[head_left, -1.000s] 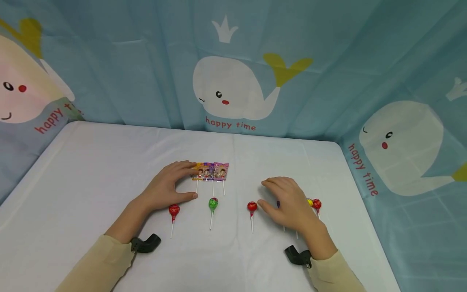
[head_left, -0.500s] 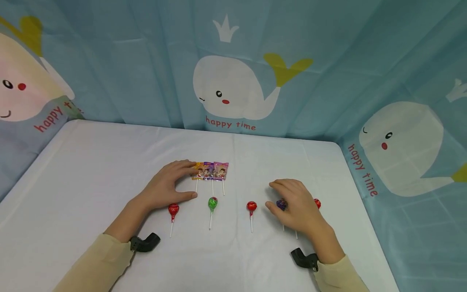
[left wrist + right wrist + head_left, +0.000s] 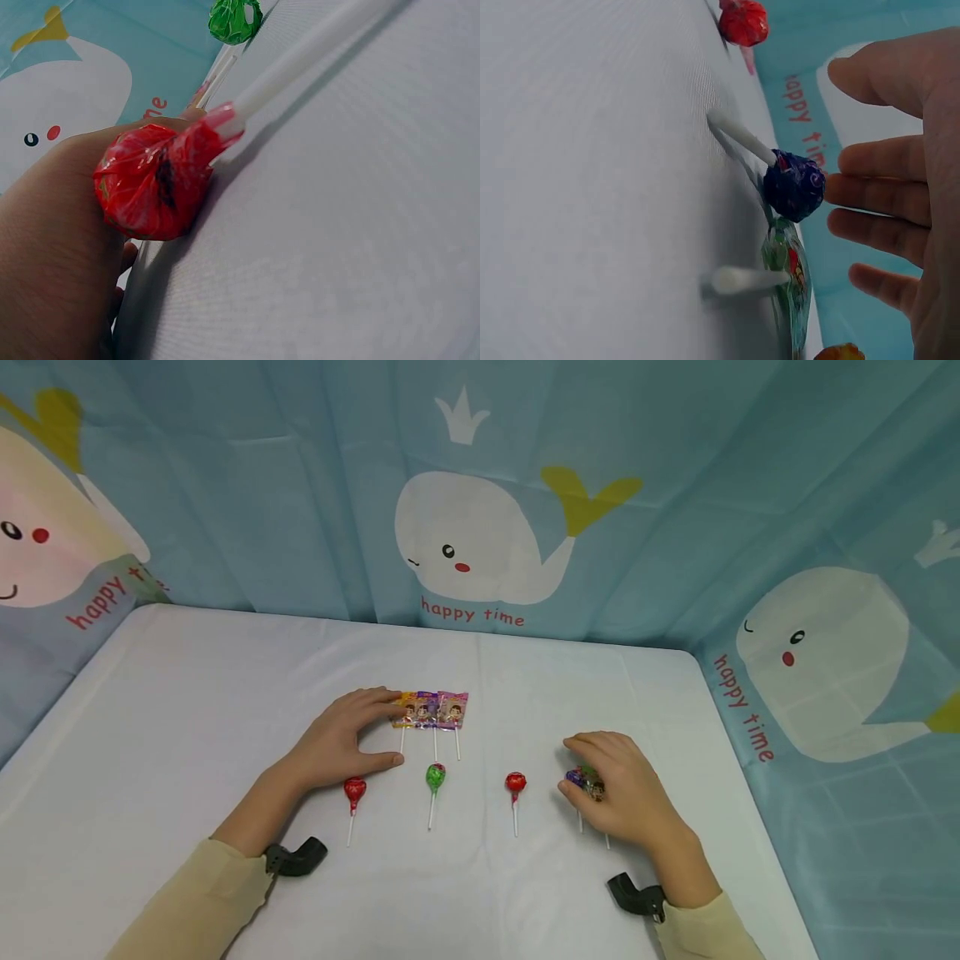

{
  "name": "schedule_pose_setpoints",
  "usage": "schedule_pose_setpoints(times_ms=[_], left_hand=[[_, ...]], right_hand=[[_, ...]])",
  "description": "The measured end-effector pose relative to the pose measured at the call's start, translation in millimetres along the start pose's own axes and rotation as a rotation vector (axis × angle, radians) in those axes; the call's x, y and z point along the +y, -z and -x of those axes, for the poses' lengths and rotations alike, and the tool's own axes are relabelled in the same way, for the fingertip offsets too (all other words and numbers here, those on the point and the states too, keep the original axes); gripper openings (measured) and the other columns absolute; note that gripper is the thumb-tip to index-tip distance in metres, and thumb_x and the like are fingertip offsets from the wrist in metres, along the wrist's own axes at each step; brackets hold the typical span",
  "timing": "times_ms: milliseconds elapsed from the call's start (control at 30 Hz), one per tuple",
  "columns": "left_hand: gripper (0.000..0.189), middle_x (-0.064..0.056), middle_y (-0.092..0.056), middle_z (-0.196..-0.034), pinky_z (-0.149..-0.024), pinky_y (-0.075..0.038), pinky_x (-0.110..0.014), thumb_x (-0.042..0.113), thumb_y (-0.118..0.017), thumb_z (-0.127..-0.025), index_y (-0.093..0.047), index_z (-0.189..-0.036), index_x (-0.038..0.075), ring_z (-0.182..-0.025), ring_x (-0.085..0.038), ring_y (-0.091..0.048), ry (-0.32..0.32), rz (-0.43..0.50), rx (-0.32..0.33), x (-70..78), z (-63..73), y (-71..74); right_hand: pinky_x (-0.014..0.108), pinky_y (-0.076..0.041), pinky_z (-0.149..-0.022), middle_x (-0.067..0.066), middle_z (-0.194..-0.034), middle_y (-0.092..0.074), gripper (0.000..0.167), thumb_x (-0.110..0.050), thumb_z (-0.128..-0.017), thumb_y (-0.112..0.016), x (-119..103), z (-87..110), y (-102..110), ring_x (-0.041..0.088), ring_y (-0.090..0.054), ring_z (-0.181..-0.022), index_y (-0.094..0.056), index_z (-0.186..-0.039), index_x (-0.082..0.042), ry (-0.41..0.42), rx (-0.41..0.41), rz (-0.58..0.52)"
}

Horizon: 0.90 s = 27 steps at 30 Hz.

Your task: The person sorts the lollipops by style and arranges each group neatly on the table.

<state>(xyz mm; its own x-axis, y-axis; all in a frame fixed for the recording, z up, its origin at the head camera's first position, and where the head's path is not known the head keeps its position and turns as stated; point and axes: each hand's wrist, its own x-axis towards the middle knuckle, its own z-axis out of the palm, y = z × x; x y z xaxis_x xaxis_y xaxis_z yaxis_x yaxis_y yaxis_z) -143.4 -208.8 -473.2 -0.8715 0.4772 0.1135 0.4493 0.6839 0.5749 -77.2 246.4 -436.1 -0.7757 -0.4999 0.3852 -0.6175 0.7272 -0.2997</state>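
Resting left hand [image 3: 337, 742], spread, at the left end of 3 flat lollipops [image 3: 452, 710], just beside a red lollipop [image 3: 355, 789]. Holding right hand [image 3: 624, 787] spread just beside a purple lollipop [image 3: 795, 190] and a flat green lollipop [image 3: 795, 259]; cannot tell if touching. Between hands on white table [image 3: 420, 902]: round green lollipop [image 3: 435, 775], another red lollipop [image 3: 515, 782].

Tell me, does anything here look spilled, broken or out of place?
Nothing stands out. The red lollipops, green lollipop and purple lollipop lie with sticks toward the person, and the flat-wrapped lollipops sit close together. No spill or torn wrapper shows, though the right fingers partly block the view.
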Motion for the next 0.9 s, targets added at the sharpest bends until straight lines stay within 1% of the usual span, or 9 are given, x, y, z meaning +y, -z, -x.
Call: schedule_pose_setpoints(times_ms=[300,533,733,900], left_hand=[[0.071,-0.004,-0.050,-0.166,-0.127,-0.026,-0.067,0.054,-0.087,-0.089,-0.067,-0.149,0.023,-0.159,-0.034,-0.036,0.001,0.001,-0.001,1.4,0.8,1.8],[0.072,-0.004,-0.050,-0.167,-0.129,-0.024,-0.066,0.054,-0.087,-0.088,-0.067,-0.150,0.023,-0.159,-0.034,-0.035,0.012,-0.009,-0.004,0.0,1.2,1.7],[0.070,-0.003,-0.051,-0.166,-0.128,-0.025,-0.066,0.054,-0.088,-0.088,-0.068,-0.149,0.024,-0.159,-0.034,-0.036,0.009,0.000,0.002,0.0,1.1,1.4],[0.069,-0.002,-0.050,-0.166,-0.128,-0.025,-0.066,0.054,-0.088,-0.088,-0.068,-0.148,0.026,-0.159,-0.033,-0.036,0.001,0.003,0.009,-0.4,0.6,0.4]], right_hand=[[0.056,-0.047,-0.111,0.006,-0.128,-0.074,0.050,-0.034,-0.090,-0.083,5,7.5,4,0.030,-0.067,-0.121,-0.075,-0.129,-0.003,-0.019,0.004,0.007],[0.056,-0.046,-0.111,0.006,-0.129,-0.074,0.053,-0.033,-0.088,-0.084,9,14.9,7,0.030,-0.067,-0.122,-0.075,-0.130,-0.002,-0.027,0.000,-0.007],[0.056,-0.045,-0.111,0.006,-0.129,-0.074,0.055,-0.033,-0.087,-0.084,13,21.3,9,0.031,-0.067,-0.122,-0.074,-0.132,-0.003,-0.030,-0.020,0.004],[0.056,-0.045,-0.111,0.005,-0.130,-0.074,0.056,-0.033,-0.087,-0.085,17,28.7,10,0.031,-0.066,-0.124,-0.074,-0.133,-0.004,-0.048,-0.033,0.007]])
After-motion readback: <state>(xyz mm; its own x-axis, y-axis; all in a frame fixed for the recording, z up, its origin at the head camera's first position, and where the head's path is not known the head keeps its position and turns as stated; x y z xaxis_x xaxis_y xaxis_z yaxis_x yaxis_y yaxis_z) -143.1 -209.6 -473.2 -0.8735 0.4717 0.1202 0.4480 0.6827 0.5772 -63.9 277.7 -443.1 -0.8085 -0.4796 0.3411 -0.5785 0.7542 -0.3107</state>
